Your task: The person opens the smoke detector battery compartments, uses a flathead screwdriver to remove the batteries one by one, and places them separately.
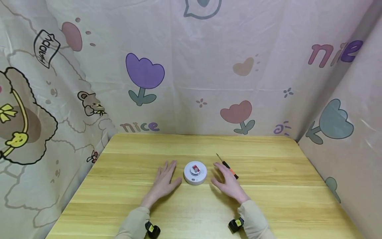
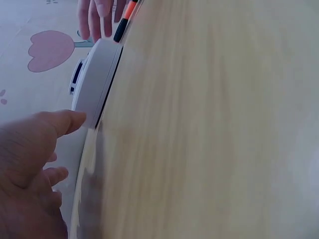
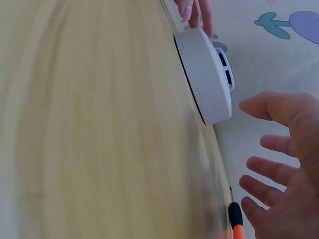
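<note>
Smoke alarm (image 1: 195, 176) sits flat on the tabletop (image 1: 274, 166), between my left hand (image 1: 163, 181) and right hand (image 1: 229, 185), raised vented side up, with a red-and-white label (image 1: 195, 169) on top. Likely face-up because the flat back gives a steady seat. Left one is just left of the alarm: fingers stretched out, thumb aimed at its side, small gap, nothing held. Right one is just right of the alarm: fingers loosely spread, thumb apart from it, nothing held. Flanking it like that probably puts it in reach of both hands. Black-and-orange screwdriver (image 1: 230, 170) lies right of the alarm, past my right fingers, tip pointing away from me; probably placed for that side to grab. Can't tell if I'm touching it. Patterned cloth (image 1: 185, 66) hangs behind the alarm, maybe as backdrop.
</note>
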Available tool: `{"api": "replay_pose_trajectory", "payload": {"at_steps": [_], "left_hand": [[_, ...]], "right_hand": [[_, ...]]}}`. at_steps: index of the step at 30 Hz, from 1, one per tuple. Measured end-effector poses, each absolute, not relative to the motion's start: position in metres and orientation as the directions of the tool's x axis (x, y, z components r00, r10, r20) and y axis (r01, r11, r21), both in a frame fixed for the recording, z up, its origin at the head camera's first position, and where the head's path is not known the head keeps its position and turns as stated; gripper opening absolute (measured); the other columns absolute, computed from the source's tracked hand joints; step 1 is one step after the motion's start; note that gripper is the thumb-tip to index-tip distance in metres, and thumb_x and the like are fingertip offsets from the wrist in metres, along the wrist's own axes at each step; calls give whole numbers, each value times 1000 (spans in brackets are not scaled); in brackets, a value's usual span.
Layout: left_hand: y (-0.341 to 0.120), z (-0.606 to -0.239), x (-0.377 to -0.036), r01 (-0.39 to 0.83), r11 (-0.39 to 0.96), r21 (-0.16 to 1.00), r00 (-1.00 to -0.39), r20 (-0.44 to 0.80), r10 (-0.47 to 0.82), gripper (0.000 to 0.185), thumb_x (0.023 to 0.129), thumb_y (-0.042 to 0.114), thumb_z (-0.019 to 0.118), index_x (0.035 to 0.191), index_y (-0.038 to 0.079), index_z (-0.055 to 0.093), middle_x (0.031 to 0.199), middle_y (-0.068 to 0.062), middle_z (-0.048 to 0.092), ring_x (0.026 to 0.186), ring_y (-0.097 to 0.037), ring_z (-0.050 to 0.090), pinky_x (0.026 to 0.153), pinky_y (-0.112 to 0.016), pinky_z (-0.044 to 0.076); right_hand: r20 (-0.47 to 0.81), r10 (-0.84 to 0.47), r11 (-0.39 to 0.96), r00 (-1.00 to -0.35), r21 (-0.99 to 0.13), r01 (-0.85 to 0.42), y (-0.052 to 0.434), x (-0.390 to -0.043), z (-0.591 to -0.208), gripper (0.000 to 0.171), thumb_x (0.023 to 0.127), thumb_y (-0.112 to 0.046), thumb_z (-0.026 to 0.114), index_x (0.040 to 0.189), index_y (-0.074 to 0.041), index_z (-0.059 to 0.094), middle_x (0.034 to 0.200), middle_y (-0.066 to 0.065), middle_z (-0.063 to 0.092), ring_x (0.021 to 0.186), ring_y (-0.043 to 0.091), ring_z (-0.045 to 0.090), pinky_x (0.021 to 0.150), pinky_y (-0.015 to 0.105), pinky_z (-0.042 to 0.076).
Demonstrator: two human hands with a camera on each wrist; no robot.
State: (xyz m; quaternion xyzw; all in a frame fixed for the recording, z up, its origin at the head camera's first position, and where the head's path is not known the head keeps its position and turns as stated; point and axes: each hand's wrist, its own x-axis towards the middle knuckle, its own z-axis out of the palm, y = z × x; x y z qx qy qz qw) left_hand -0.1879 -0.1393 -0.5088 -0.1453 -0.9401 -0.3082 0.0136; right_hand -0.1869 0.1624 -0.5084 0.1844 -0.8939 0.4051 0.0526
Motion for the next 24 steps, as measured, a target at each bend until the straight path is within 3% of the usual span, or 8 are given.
{"api": "replay_pose_trajectory", "payload": {"at_steps": [6,10,13,18,24], "left_hand": [[-132,-506,-185,285,712,642,-950,87,301,77,97,24,62,157,-5,23,164,-26,23,155,-45,15,127,-65,6],[-127,-503,-183,256,657,709,-946,42,323,79,94,17,62,155,-10,20,163,-32,17,154,-47,12,127,-64,6],[-125,-503,-182,213,626,751,-942,-13,335,82,92,15,63,157,-8,18,164,-33,11,154,-50,8,127,-65,5],[-123,-504,-180,167,588,791,-933,-66,354,93,87,21,70,160,-1,16,167,-29,7,152,-55,4,124,-69,7],[-121,-506,-180,190,554,811,-925,-42,379,102,84,31,78,160,2,17,167,-26,11,154,-51,8,125,-67,9]], "right_hand": [[207,-311,565,-928,-745,-356,156,-189,-508,69,86,-17,77,148,-6,47,153,18,48,141,38,46,121,58,36],[192,-322,542,-927,-766,-347,153,-190,-509,72,84,-13,78,148,-5,46,153,19,48,141,39,46,120,60,35],[169,-331,525,-928,-784,-330,151,-191,-510,77,81,-12,80,150,-5,44,154,20,47,142,41,44,120,62,34],[116,-348,509,-930,-810,-291,147,-193,-512,86,78,-15,84,152,-7,41,156,19,45,145,41,42,121,63,31],[107,-375,481,-921,-827,-292,143,-195,-513,88,77,-13,85,152,-5,40,155,18,46,146,40,40,124,61,27]]}}
